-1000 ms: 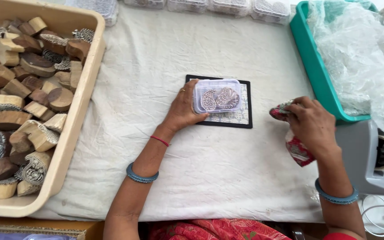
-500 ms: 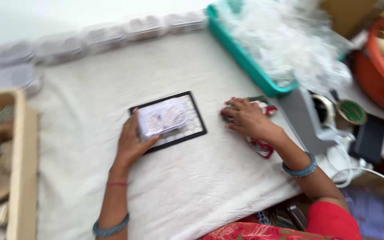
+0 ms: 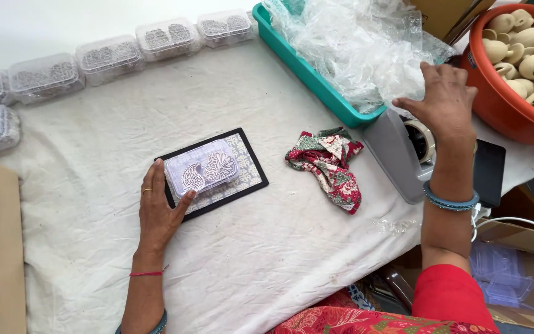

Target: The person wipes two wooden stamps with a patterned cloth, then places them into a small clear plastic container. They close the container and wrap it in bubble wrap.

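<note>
Two bare hands, left hand (image 3: 159,213) flat against clear box (image 3: 201,172), right hand (image 3: 441,99) grip wide over tape dispenser (image 3: 403,151)

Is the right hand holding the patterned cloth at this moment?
No. The right hand is raised over the tape dispenser, while the patterned cloth lies alone on the table.

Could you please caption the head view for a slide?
Left hand steadies a clear box; right hand reaches over a tape dispenser.
</note>
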